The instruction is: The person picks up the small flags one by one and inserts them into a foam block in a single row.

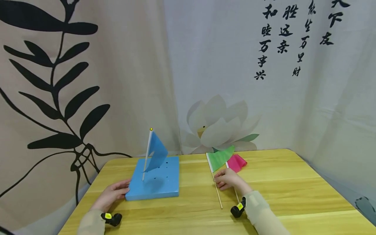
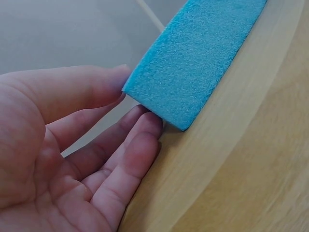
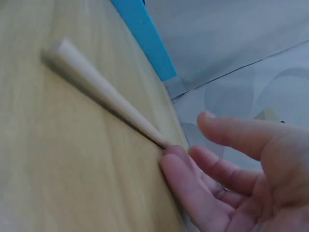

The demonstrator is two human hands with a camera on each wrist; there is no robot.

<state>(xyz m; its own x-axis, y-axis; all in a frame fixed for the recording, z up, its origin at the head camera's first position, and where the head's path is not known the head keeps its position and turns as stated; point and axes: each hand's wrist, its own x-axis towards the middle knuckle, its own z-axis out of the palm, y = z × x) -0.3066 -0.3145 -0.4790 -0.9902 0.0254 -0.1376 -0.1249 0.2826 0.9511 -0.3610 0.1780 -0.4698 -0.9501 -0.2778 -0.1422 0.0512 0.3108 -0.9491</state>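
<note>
Green flag (image 1: 221, 158) lies flat on the wooden surface (image 1: 293, 195), its cloth toward the far edge and its thin wooden stick (image 1: 216, 189) running back toward the person, so the bare stick is the part within easy reach. The right hand (image 1: 227, 179) rests on that stick just below the cloth; in the right wrist view the fingers (image 3: 186, 181) are loosely spread and only their tips meet the stick (image 3: 104, 94), pressing it to the surface rather than closing round it. A pink flag (image 1: 236, 162) lies just beside the green one on its right, the two cloths overlapping, with its own stick passing under the same hand. To the left stands a blue foam block (image 1: 155, 179), pierced with small holes; a blue flag (image 1: 155, 153) is planted upright in one of them, which shows what the holes are for. The left hand (image 1: 113, 193) lies at the block's near left corner, fingers straight and relaxed, thumb along the end face and fingertips (image 2: 145, 128) touching the lower edge of the foam block (image 2: 193, 58), a placement that looks meant to keep the light foam from sliding. Printed curtains hang behind.
</note>
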